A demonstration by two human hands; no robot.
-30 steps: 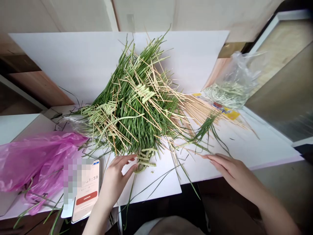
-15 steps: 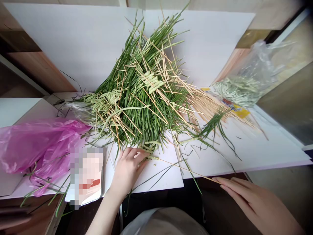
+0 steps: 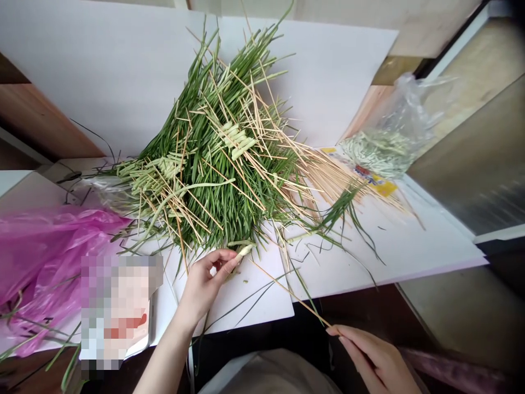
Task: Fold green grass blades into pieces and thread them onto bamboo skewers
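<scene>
Between thumb and fingers, my left hand (image 3: 211, 276) pinches a short pale green piece (image 3: 245, 251) at the front of a big heap of green stalks (image 3: 229, 202). My right hand (image 3: 369, 353) grips the near end of a thin wooden skewer (image 3: 289, 293), low on the right. The skewer's far tip lies a little right of the pale piece, apart from it. Skewers threaded with pale green pieces (image 3: 235, 140) rest on top of the heap. More bare skewers (image 3: 328, 175) spread out to its right.
A pink plastic bag (image 3: 61, 251) and a blurred-out device (image 3: 127, 312) lie at the left. A clear bag of pale green pieces (image 3: 381, 148) stands at the back right. Loose stalks (image 3: 340, 213) cross the white table (image 3: 410, 241), whose front edge is near my body.
The view has shifted, so the heap sits further left. My left hand has lifted the pale piece into plain view. The skewer tip is now apart from my left hand, and my right hand is lower.
</scene>
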